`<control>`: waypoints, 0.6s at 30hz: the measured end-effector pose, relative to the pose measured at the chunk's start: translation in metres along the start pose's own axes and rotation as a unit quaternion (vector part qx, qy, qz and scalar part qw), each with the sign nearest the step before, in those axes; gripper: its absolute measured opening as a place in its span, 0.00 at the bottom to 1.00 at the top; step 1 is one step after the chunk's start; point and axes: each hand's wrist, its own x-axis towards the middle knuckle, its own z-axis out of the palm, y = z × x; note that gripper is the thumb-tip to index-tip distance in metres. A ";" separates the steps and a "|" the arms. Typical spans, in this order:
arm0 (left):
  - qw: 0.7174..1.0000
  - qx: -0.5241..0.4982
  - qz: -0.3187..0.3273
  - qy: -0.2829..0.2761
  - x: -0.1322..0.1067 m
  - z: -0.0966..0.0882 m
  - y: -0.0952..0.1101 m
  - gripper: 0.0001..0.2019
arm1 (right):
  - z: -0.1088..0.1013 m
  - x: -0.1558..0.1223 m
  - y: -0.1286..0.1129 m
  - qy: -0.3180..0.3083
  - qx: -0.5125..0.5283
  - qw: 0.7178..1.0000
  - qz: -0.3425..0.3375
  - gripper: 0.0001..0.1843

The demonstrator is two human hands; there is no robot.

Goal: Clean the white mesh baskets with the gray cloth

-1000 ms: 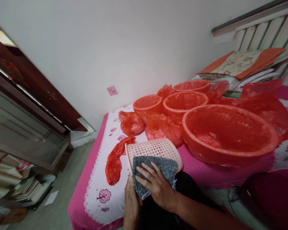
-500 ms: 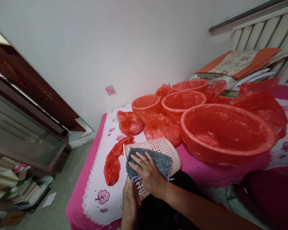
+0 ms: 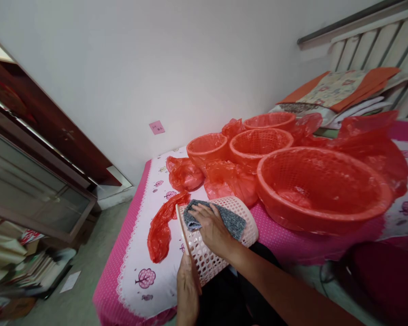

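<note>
A pale pink perforated basket point(image 3: 207, 262) lies on its side across my lap, its rim toward the left. My left hand point(image 3: 187, 290) grips the basket's lower rim with fingers curled round it. My right hand point(image 3: 211, 226) presses a grey cloth point(image 3: 234, 221) flat against the top of the basket's wall, fingers over the cloth near the rim.
On the pink bed point(image 3: 136, 258) stand several red mesh baskets, the largest point(image 3: 323, 190) at right, amid crumpled red plastic bags point(image 3: 161, 226). Folded bedding point(image 3: 336, 93) lies by a headboard at the back right. A wooden glass-fronted cabinet point(image 3: 37, 181) and stacked books stand at left.
My right hand has slid the grey cloth up the basket's wall, from the lower side to the top near the rim. More of the basket's lower mesh now shows.
</note>
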 end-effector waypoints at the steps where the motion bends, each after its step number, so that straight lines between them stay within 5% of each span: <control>1: 1.000 -0.014 -0.006 0.002 -0.001 0.002 0.003 0.44 | -0.001 0.000 0.003 0.005 -0.003 1.000 0.003 0.37; 10: 0.998 -0.042 -0.049 0.028 -0.005 0.007 -0.008 0.49 | -0.017 0.008 0.040 0.033 -0.044 0.997 0.045 0.34; 18: 0.996 -0.079 -0.040 -0.018 -0.007 0.007 -0.022 0.43 | -0.032 0.001 0.082 0.092 -0.069 0.990 0.083 0.29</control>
